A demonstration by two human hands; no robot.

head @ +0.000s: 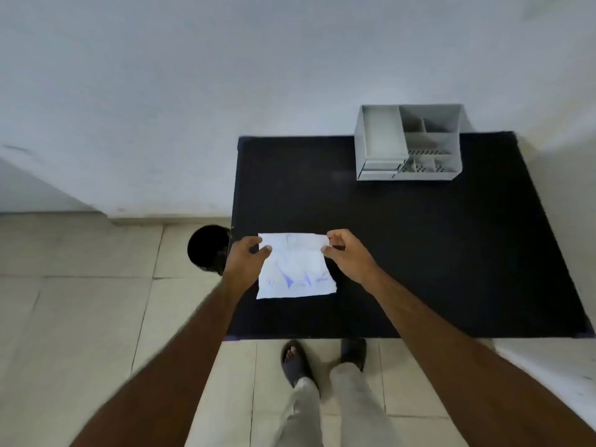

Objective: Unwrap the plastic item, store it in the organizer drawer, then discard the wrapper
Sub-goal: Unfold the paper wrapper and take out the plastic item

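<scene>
A white plastic wrapper (295, 267) with blue print lies flat near the left front of the black table (419, 253). My left hand (246, 258) pinches its upper left corner. My right hand (346, 250) pinches its upper right corner. What the wrapper contains is hidden. A grey organizer (408, 143) with several open compartments stands at the back right of the table; a small drawer front shows at its lower left.
A round black bin (208, 248) stands on the tiled floor just left of the table. A white wall rises behind the table. My feet in dark sandals are at the table's front edge.
</scene>
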